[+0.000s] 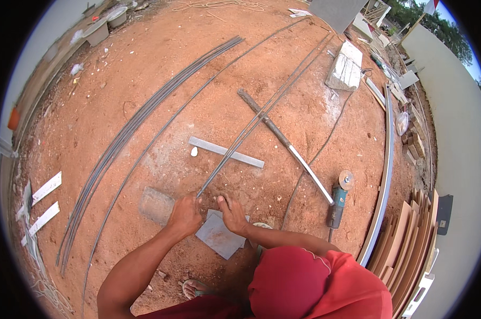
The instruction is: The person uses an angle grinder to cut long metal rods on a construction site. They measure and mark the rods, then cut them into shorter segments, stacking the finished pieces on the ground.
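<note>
My left hand (pixel 186 215) is closed round the near end of thin steel rods (pixel 240 141) that stretch away toward the upper right. Just to its right is my right hand (pixel 231 215), its fingers curled and its thumb raised; whatever they hold, if anything, is hidden. Grey flat sheets (pixel 219 236) lie on the soil beneath my hands. The rods pass over a flat grey metal bar (pixel 227 153) and, farther off, cross a long pipe-like bar (pixel 275 130) that is dark at its far end and silvery at its near end.
An angle grinder (pixel 339 199) lies at the right, its cord trailing behind. More steel rods (pixel 128 127) curve along the left. A whitish block (pixel 345 66) stands at the far right. Stacked brown boards (pixel 405 239) and a long metal profile (pixel 381 186) line the right wall.
</note>
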The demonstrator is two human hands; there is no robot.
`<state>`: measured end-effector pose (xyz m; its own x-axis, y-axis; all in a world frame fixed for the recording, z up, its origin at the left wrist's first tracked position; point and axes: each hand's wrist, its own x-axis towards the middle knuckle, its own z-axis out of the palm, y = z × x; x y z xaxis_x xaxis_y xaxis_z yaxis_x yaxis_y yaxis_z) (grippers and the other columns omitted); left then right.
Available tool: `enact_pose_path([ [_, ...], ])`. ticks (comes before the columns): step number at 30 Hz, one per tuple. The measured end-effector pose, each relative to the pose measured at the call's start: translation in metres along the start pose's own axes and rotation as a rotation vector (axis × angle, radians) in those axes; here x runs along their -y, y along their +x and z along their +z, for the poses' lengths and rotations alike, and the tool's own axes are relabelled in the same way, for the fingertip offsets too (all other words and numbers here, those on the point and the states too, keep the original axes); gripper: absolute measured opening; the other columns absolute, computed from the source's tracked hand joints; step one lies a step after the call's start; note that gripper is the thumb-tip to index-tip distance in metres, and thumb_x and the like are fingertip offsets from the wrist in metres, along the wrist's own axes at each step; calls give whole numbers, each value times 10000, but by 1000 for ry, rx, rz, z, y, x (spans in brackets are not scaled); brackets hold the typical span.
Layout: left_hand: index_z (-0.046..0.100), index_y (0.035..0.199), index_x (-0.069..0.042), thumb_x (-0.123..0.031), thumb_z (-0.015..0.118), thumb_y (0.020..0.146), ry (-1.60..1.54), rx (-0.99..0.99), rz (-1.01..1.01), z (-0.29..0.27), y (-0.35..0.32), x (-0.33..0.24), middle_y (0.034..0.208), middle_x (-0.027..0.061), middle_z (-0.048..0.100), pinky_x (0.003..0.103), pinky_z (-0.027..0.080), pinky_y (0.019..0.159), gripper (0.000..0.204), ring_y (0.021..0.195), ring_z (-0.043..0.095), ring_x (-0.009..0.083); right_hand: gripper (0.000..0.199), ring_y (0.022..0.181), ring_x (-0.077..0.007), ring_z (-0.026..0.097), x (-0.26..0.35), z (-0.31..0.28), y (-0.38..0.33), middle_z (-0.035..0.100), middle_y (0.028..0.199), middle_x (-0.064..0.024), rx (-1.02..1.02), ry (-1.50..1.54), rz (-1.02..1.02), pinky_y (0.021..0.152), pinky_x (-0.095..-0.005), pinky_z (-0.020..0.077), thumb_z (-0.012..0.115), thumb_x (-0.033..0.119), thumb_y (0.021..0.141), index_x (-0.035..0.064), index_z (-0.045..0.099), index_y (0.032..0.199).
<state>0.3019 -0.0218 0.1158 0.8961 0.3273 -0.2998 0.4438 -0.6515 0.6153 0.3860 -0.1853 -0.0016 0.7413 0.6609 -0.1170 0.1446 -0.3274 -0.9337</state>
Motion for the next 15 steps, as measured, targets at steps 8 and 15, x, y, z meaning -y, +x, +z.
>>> enact_pose_path([
  [8,568,953,63,-140,518,1014,67,-54,-35,-15,-38,64,854,364,625,576,477,759,217,898,621,555,651,1161,-342,600,32,-59,133,569,1279,-266,-249,984,280,990,-494,516,212,504,1111,-44,410,1401],
  [15,545,929,46,-143,522,1005,117,-95,-7,-31,-72,89,793,332,614,560,480,703,205,808,620,542,269,950,-364,699,52,-42,190,617,1037,-199,-188,1106,366,815,-487,641,358,247,1120,-1,462,1102],
])
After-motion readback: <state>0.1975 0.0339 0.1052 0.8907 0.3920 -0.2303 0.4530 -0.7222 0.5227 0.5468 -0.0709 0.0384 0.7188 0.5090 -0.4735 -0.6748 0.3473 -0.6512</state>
